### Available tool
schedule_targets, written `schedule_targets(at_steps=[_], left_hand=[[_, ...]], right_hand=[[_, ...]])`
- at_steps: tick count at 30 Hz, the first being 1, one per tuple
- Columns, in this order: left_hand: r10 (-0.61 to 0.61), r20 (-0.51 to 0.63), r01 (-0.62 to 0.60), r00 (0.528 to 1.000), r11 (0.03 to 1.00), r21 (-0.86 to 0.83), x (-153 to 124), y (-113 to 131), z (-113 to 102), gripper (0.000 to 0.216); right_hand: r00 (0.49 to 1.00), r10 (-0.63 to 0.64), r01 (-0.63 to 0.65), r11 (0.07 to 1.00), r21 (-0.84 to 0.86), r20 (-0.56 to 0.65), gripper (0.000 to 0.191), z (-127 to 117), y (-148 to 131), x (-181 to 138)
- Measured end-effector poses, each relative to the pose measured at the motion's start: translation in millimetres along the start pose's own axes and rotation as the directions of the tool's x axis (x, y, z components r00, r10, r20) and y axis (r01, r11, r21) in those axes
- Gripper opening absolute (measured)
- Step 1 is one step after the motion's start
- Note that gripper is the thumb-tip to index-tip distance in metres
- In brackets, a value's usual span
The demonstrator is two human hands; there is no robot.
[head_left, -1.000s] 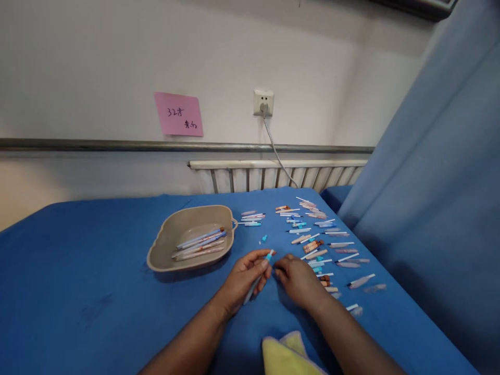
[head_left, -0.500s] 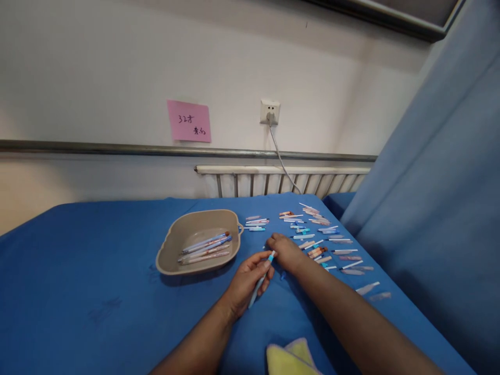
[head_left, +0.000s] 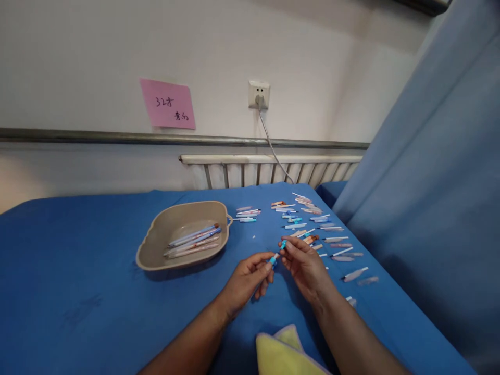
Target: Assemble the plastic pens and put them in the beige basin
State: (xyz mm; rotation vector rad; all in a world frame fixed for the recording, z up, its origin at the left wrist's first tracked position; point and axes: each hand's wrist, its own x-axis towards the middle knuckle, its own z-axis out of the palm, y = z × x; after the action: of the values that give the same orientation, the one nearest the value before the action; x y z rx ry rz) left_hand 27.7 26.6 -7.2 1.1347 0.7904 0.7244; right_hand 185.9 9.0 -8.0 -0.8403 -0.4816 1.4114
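My left hand [head_left: 250,278] is closed around a light blue pen [head_left: 273,260], most of it hidden in the palm. The pen's turquoise and white end sticks out past the thumb, pointing up and right. My right hand [head_left: 307,265] pinches a small turquoise pen part [head_left: 283,244] between thumb and fingertips. This part is close to the pen's end; whether the two touch I cannot tell. Right of and beyond my right hand lie loose pen parts [head_left: 310,239], including barrels, white refills and coloured pieces.
A beige plastic basket [head_left: 142,255] with several pens [head_left: 195,245] stands on the blue-covered table [head_left: 97,333], left of my hands. A small group of pen parts [head_left: 248,212] lies beside it. The folded yellow cloth [head_left: 287,354] is at the near edge. A blue curtain [head_left: 422,182] hangs at the right.
My right hand has come back from the table toward the pen and now shows a small turquoise part in its fingertips. My left hand still holds the pen. The whole view has shifted slightly.
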Motion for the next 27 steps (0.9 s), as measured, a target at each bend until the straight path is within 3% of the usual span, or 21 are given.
schedule_targets(at_steps=[16,27], left_hand=[[-0.025,0.015,0.024,1.0,0.999,0.026,3.0,-1.8,-1.9,0.047],[-0.047,0.002,0.047,0.999,0.999,0.018,3.6,-0.3,-1.5,0.051]], right_hand=[[0.99,-0.143,0.139,0.969,-0.203,-0.001,0.025,5.9,4.5,-2.1],[0.971,-0.23,0.239,0.919,-0.314,0.066,0.022,3.9,4.5,1.3]])
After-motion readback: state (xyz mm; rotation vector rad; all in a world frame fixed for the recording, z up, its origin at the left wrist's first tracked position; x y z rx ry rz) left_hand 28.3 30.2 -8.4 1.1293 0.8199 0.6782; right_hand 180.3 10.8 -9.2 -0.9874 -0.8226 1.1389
